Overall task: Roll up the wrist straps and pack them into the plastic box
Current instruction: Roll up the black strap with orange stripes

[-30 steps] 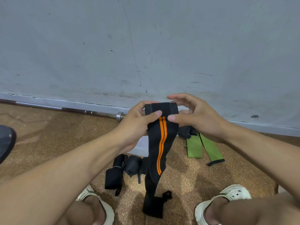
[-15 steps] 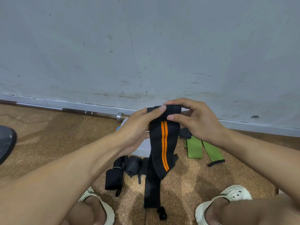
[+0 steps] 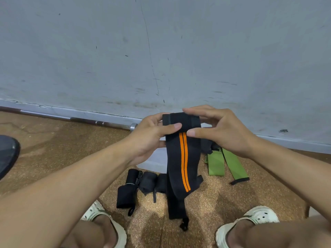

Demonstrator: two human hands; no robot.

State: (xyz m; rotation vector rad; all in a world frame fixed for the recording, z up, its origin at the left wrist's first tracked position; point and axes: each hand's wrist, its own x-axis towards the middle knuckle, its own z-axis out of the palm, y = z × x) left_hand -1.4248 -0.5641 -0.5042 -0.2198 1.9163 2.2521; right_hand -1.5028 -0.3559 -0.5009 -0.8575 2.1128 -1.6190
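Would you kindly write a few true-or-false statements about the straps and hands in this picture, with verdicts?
1. Both hands, left hand and right hand, grip the top of the black strap with orange stripes. True.
2. The green straps are rolled up. False: they lie flat on the floor.
3. Dark rolled straps lie on the floor between the feet. True.
4. The striped strap is fully rolled. False: most of it hangs down.
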